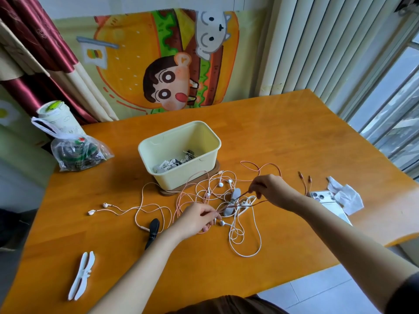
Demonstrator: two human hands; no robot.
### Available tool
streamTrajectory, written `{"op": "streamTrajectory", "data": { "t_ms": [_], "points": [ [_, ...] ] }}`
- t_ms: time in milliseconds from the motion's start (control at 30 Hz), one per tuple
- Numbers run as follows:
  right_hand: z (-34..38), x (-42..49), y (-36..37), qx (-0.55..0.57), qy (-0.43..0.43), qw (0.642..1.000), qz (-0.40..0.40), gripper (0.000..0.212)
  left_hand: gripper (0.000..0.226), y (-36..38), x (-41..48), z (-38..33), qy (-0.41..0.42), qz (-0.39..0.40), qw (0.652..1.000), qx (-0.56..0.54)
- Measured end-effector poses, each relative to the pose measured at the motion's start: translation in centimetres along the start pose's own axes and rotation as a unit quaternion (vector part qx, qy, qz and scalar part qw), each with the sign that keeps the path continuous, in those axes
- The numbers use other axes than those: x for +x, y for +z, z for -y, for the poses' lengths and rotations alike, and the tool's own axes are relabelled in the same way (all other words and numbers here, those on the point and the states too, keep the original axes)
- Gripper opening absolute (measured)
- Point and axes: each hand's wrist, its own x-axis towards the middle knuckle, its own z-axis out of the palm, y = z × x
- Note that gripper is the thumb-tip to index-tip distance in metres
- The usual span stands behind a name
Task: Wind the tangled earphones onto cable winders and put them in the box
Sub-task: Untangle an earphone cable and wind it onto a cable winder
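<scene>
A tangle of white and pink earphone cables (pixel 204 196) lies on the orange wooden table (pixel 283 132) in front of a pale yellow box (pixel 179 152). The box holds several wound earphones. My left hand (pixel 197 219) pinches a dark pink cable near a white earbud (pixel 222 222). My right hand (pixel 269 189) pinches the same dark pink cable, lifted taut above a grey cable winder (pixel 233 201). A black winder (pixel 153 232) and a white winder (pixel 81 275) lie at the left front.
A plastic bag (pixel 77 152) and a paper cup (pixel 56 116) stand at the far left. A white phone (pixel 324 200) and a crumpled tissue (pixel 347 196) lie at the right. The box stands on a brown lid (pixel 167 191). Two loose earbuds (pixel 97 208) trail left.
</scene>
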Motion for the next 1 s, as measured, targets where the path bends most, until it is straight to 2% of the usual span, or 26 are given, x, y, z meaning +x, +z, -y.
{"op": "streamTrajectory", "data": {
  "t_ms": [100, 200, 233, 300, 367, 500, 633, 767, 833, 1000],
  "points": [
    [-0.8, -0.2, 0.9, -0.034, 0.016, 0.999, 0.007, 0.023, 0.018, 0.4, 0.1, 0.2, 0.019, -0.027, 0.998, 0.046],
    [-0.2, -0.9, 1.9, -0.182, -0.015, 0.983, 0.03, 0.033, 0.019, 0.9, 0.1, 0.2, 0.04, -0.035, 0.995, 0.09],
    [0.6, -1.2, 2.3, -0.191, -0.03, 0.98, 0.05, 0.038, 0.02, 1.0, 0.1, 0.1, 0.045, -0.037, 0.992, 0.112],
    [2.5, -1.8, 3.3, -0.161, -0.073, 0.979, 0.099, 0.043, 0.021, 1.3, 0.2, 0.0, 0.051, -0.044, 0.99, 0.125],
    [4.1, -1.8, 4.7, -0.105, -0.098, 0.98, 0.141, 0.039, 0.017, 1.6, 0.3, -0.1, 0.049, -0.056, 0.99, 0.117],
    [4.7, -0.8, 6.7, -0.014, -0.052, 0.988, 0.142, 0.029, 0.01, 1.6, 0.2, 0.7, 0.033, -0.114, 0.99, 0.07],
    [4.8, -0.4, 7.8, -0.02, -0.084, 0.989, 0.121, 0.025, 0.011, 1.0, -0.4, 1.8, 0.023, -0.146, 0.988, 0.052],
    [5.1, -0.2, 8.7, -0.017, -0.077, 0.992, 0.099, 0.023, 0.015, 0.2, -1.5, 3.0, 0.028, -0.139, 0.99, 0.022],
    [4.9, -0.2, 9.1, -0.037, -0.077, 0.991, 0.104, 0.023, 0.021, -0.4, -1.9, 4.4, 0.018, -0.146, 0.988, 0.039],
    [3.8, 0.5, 9.8, -0.051, -0.03, 0.991, 0.118, 0.021, 0.033, -2.0, -2.4, 9.3, -0.084, -0.227, 0.963, 0.12]
  ]
}}
